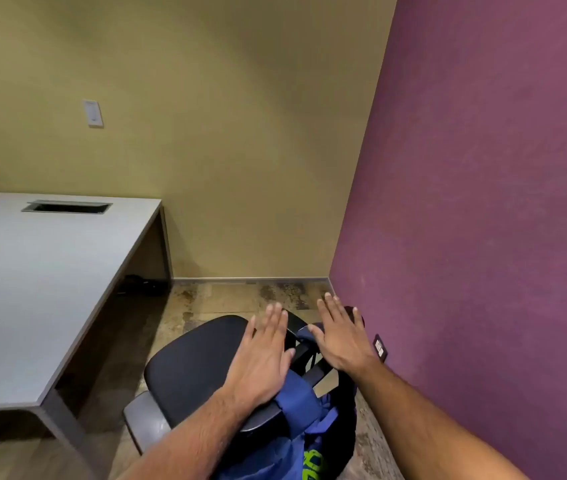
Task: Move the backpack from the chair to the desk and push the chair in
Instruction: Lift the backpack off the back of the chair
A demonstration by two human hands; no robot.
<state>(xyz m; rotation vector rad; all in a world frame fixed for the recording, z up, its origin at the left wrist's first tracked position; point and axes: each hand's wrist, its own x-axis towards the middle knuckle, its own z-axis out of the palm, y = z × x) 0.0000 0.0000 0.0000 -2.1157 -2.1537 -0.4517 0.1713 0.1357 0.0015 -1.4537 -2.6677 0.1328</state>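
Note:
A blue backpack point(296, 441) with green lettering hangs on the back of a black office chair point(192, 368), its straps looped over the top of the backrest. The chair stands apart from the grey desk point(33, 289), seat turned toward it. My left hand point(261, 358) hovers flat and open over the backrest and one blue strap. My right hand point(341, 334) is spread open above the far end of the backrest. Neither hand grips anything. The lower part of the backpack runs out of the frame.
The desk top has a cable cut-out point(67, 206) near its far edge. A purple wall point(483, 237) with a low outlet point(380, 347) stands close on the right. A beige wall carrying a switch plate point(92, 113) closes the back. Patterned floor point(240, 299) lies between chair and walls.

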